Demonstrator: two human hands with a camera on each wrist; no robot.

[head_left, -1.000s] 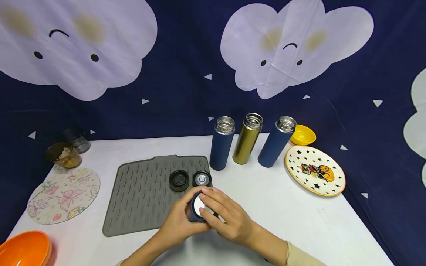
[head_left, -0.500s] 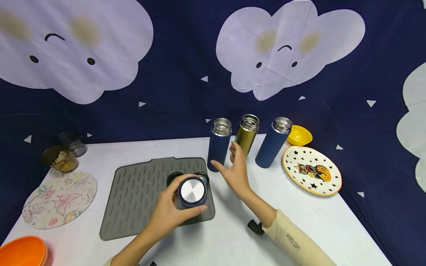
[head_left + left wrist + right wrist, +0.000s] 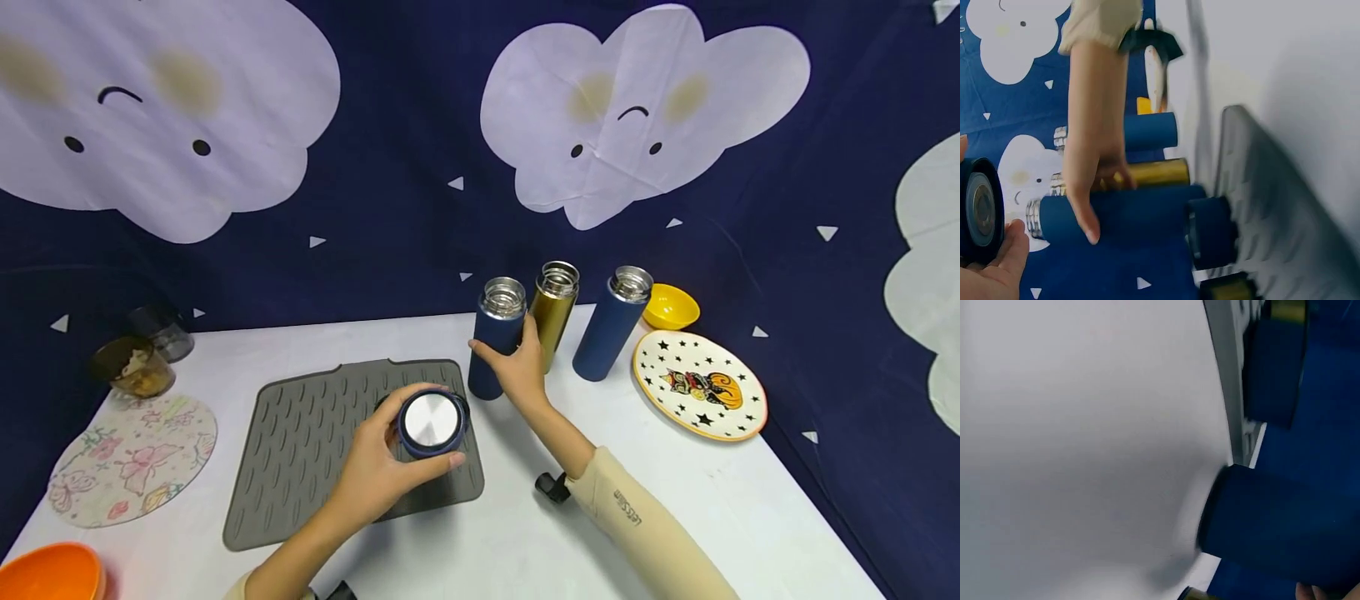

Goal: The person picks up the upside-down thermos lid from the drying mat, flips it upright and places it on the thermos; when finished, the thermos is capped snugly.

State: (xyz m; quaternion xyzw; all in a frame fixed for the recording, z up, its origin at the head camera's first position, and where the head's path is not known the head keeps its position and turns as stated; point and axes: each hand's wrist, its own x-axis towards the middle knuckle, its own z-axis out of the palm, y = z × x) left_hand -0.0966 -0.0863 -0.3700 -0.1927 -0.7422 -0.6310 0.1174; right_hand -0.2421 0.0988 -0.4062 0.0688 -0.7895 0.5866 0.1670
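My left hand [image 3: 378,458] holds a dark blue bottle lid [image 3: 431,422], its silver disc facing up, above the mat. In the left wrist view the underside of this lid [image 3: 984,209] shows a ring and a metal centre. My right hand [image 3: 520,371] grips a dark blue bottle [image 3: 491,337] round its body, thumb on the near side. That bottle stands uncapped, its steel threaded neck showing. Beside it are an uncapped gold bottle [image 3: 557,312] and a second blue bottle [image 3: 609,333]. Two more lids, a blue one [image 3: 1211,231] and a gold-topped one [image 3: 1229,289], rest on the mat.
A grey ribbed mat [image 3: 300,450] lies under the left hand. To the left are a floral round mat [image 3: 135,462], glass cups [image 3: 142,375] and an orange bowl [image 3: 52,575]. A patterned plate [image 3: 701,408] and yellow bowl [image 3: 671,307] stand right.
Both hands were on the lid at first. My right hand then let go, reached forward to the left blue bottle and took hold of it. The bottle has shifted slightly; the left hand keeps the lid.
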